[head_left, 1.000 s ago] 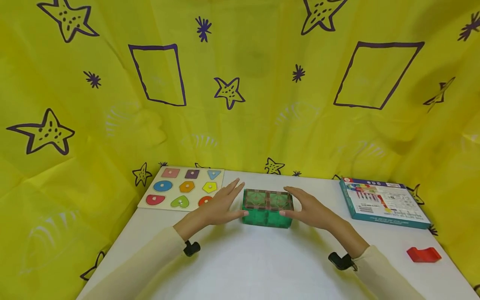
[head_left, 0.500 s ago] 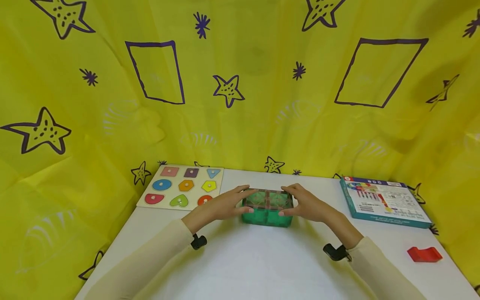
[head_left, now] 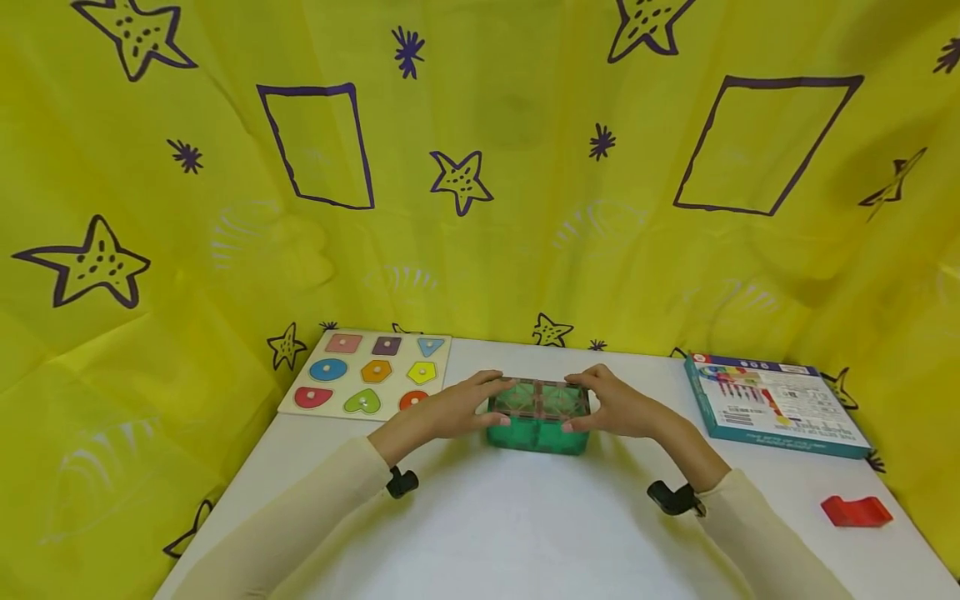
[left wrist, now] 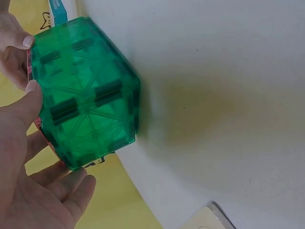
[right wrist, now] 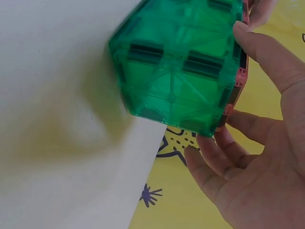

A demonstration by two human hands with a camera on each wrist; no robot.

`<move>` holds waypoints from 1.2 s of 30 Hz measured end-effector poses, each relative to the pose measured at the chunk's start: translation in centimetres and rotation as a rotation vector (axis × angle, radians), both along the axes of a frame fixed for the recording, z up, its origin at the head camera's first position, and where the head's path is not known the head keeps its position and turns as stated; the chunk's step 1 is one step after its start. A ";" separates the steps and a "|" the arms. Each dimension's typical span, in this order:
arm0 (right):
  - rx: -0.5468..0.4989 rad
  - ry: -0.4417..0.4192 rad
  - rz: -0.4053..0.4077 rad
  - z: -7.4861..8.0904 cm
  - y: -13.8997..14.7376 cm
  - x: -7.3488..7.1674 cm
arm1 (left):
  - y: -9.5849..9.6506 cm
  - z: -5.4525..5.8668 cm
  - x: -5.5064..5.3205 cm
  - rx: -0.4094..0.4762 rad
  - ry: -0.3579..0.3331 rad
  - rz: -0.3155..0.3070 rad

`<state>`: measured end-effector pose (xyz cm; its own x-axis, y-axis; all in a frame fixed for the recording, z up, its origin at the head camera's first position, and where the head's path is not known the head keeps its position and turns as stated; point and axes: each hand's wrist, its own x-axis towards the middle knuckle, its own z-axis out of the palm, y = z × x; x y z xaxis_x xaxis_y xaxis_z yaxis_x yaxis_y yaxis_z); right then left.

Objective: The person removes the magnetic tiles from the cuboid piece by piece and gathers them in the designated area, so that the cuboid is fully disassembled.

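A box of see-through magnetic tiles [head_left: 537, 436], with green sides and a reddish top, is at the middle of the white table. My left hand [head_left: 452, 408] holds its left end, the thumb on the front face and the fingers over the top and side. At the opposite end my right hand [head_left: 626, 408] grips the box in the same manner. Close up in the left wrist view, the green faces [left wrist: 88, 95] show crossed ribs. The right wrist view shows my thumb [right wrist: 262, 50] pressing near the reddish top edge. The far side of the box is hidden.
A wooden peg puzzle board [head_left: 397, 404] with several coloured shapes lies at the back left. On the right is a flat printed cardboard box [head_left: 780, 408], with a red curved block [head_left: 857, 512] nearer the front. A yellow patterned curtain [head_left: 517, 258] surrounds the white table [head_left: 525, 533].
My left hand has moved right and closed around the left end of the box. The right fingers have settled on the top edge. The box itself has hardly shifted.
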<state>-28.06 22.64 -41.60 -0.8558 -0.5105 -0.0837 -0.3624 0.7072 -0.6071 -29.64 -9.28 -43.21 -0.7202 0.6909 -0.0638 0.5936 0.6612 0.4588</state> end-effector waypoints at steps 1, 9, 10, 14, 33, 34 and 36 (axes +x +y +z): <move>0.000 -0.007 0.004 0.0 0.1 -0.1 | 0.0 0.0 0.0 -0.002 -0.001 0.000; -0.013 -0.016 0.018 0.0 0.6 -0.4 | 0.1 0.2 0.1 -0.002 -0.010 0.013; -0.013 -0.010 0.019 0.0 0.5 -0.4 | 0.1 0.2 0.1 0.000 -0.012 0.014; 0.007 0.031 0.027 0.1 0.4 -0.2 | 0.0 0.2 0.2 0.001 -0.016 0.017; 0.085 0.182 -0.004 0.6 -0.4 1.2 | 0.0 0.2 0.3 -0.012 -0.002 0.013; 0.090 0.187 -0.005 0.6 -0.4 1.2 | 0.0 0.2 0.3 -0.013 -0.004 0.011; 0.093 0.194 -0.007 0.5 -0.4 1.3 | 0.0 0.2 0.2 -0.015 -0.003 0.007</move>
<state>-26.76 22.20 -41.09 -0.8642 -0.5018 0.0362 -0.4605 0.7600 -0.4586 -29.40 -9.28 -43.06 -0.7249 0.6846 -0.0759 0.5875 0.6721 0.4506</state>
